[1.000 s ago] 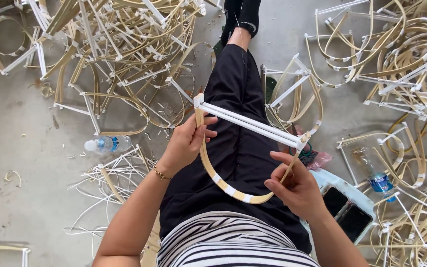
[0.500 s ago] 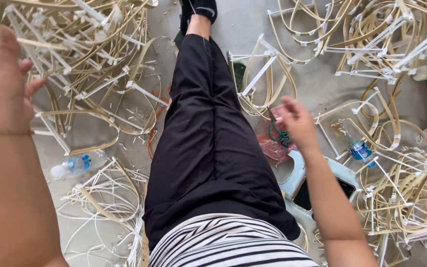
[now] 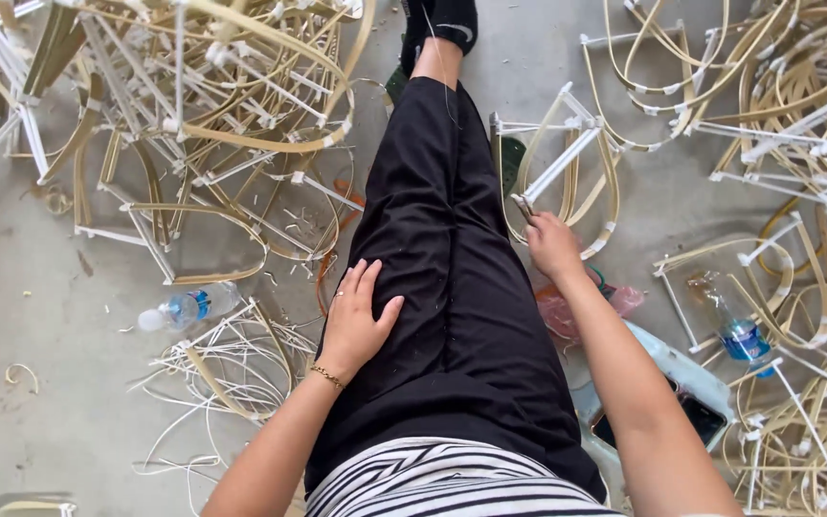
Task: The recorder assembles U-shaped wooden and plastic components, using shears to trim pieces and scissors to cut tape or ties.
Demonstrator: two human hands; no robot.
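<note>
Two hands are in view, each differently engaged. The left hand lies flat and spread on the black-trousered thigh, holding nothing, apparently at rest. The right hand reaches to the floor beside the leg, fingers closed on a thin strip at the bent-cane frame. That frame lies flat, its long axis running away from the person, towards the feet.

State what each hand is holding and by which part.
The left hand holds nothing; it lies flat on the black trouser leg. The right hand pinches a small thin strip by its lower end.
</note>
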